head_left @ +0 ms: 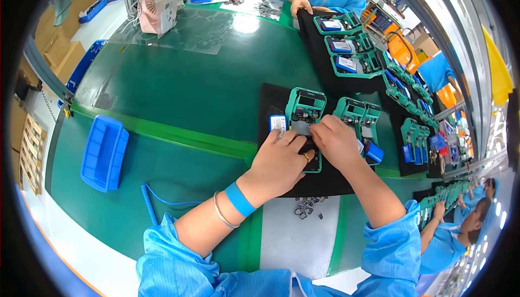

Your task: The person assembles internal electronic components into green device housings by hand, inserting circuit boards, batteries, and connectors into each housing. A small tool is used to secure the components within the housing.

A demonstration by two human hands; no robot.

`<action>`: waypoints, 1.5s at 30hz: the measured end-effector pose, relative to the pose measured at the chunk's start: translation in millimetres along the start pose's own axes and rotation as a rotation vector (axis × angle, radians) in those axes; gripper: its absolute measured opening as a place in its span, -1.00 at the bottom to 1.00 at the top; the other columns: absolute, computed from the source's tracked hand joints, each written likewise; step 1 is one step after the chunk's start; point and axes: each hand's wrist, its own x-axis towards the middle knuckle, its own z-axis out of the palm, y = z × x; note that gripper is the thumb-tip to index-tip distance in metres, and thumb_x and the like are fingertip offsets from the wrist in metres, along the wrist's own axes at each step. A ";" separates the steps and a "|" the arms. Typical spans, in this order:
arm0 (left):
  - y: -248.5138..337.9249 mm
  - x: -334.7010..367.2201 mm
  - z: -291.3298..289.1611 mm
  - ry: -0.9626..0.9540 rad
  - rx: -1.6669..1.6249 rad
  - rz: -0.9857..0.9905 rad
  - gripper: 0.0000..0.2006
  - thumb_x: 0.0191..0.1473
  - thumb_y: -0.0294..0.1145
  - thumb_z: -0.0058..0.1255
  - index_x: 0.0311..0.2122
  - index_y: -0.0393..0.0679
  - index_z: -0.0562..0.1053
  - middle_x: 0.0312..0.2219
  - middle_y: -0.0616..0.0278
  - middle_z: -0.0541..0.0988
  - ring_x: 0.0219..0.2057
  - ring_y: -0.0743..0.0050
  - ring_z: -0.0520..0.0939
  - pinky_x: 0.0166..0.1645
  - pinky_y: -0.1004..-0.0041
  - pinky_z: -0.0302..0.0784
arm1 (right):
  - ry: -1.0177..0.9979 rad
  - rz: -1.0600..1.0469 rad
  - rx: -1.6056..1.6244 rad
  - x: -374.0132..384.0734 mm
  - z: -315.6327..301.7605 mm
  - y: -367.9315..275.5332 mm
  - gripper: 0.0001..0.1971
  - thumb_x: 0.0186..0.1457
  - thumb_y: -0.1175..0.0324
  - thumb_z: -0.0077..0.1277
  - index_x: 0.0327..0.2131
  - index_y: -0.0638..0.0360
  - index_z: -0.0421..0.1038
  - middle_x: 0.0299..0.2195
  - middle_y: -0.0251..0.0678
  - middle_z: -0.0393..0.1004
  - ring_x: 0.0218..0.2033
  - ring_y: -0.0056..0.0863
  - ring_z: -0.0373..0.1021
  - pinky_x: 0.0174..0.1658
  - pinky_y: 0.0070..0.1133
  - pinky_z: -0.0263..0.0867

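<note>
A green plastic device housing [307, 97] lies opened on a black mat [269, 97], with dark parts and a pale plate inside. My left hand [277, 159] reaches over its lower left part, fingers bent into the housing. From the other side my right hand [337, 141] pinches its fingertips together above the pale plate. Whatever either hand grips is hidden by the fingers. A blue battery pack with a white label [278, 123] sits left of the housing. To the right lie more opened green housings [353, 108], beside a blue battery pack [374, 153].
Small dark square parts [309, 207] are scattered on a grey strip near me. A blue bin [104, 153] and a coiled blue cord [149, 205] are at left. Farther off stand a pink fan [154, 12] and a tray of housings [352, 83], touched by a co-worker's hand [299, 4].
</note>
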 end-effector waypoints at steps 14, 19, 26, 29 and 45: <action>-12.4 -10.6 5.0 0.021 -0.038 0.015 -0.64 -0.06 -0.24 0.28 -0.09 -0.02 0.62 -0.09 0.24 0.51 0.11 0.25 0.40 0.15 0.22 0.23 | -0.084 -0.092 -0.176 7.5 2.8 -14.8 -0.85 -0.21 0.47 0.16 -0.55 0.06 0.37 -0.49 -0.38 0.28 -0.40 -0.41 0.38 -0.45 -0.51 0.37; -11.5 -10.6 2.4 -0.009 -0.048 0.003 -0.56 -0.11 -0.28 0.32 -0.03 0.02 0.61 -0.06 0.29 0.49 0.11 0.26 0.40 0.11 0.24 0.27 | -0.069 -0.089 -0.169 8.8 1.5 -17.0 -0.85 -0.22 0.48 0.15 -0.54 0.07 0.36 -0.49 -0.37 0.28 -0.41 -0.41 0.38 -0.46 -0.51 0.36; -11.7 -12.5 4.8 0.002 -0.041 -0.001 -0.56 -0.11 -0.27 0.32 -0.02 0.03 0.61 -0.06 0.30 0.50 0.11 0.26 0.41 0.12 0.23 0.26 | -0.119 -0.151 -0.203 10.5 4.1 -12.3 -0.87 -0.20 0.46 0.13 -0.54 0.08 0.36 -0.48 -0.38 0.29 -0.38 -0.41 0.38 -0.44 -0.51 0.37; -12.5 -13.4 4.1 -0.009 -0.040 -0.013 -0.56 -0.11 -0.27 0.32 -0.02 0.03 0.61 -0.06 0.30 0.50 0.11 0.26 0.40 0.13 0.23 0.25 | -0.146 -0.144 -0.218 12.4 4.8 -14.4 -0.88 -0.20 0.46 0.12 -0.54 0.08 0.37 -0.47 -0.37 0.31 -0.36 -0.41 0.38 -0.43 -0.51 0.37; -16.2 -17.5 11.1 0.003 -0.022 -0.010 -0.57 -0.10 -0.27 0.31 -0.03 0.00 0.61 -0.07 0.30 0.50 0.10 0.26 0.40 0.13 0.25 0.25 | -0.123 -0.134 -0.174 11.5 8.4 -18.7 -0.87 -0.22 0.46 0.14 -0.51 0.08 0.40 -0.48 -0.38 0.31 -0.38 -0.42 0.37 -0.39 -0.54 0.36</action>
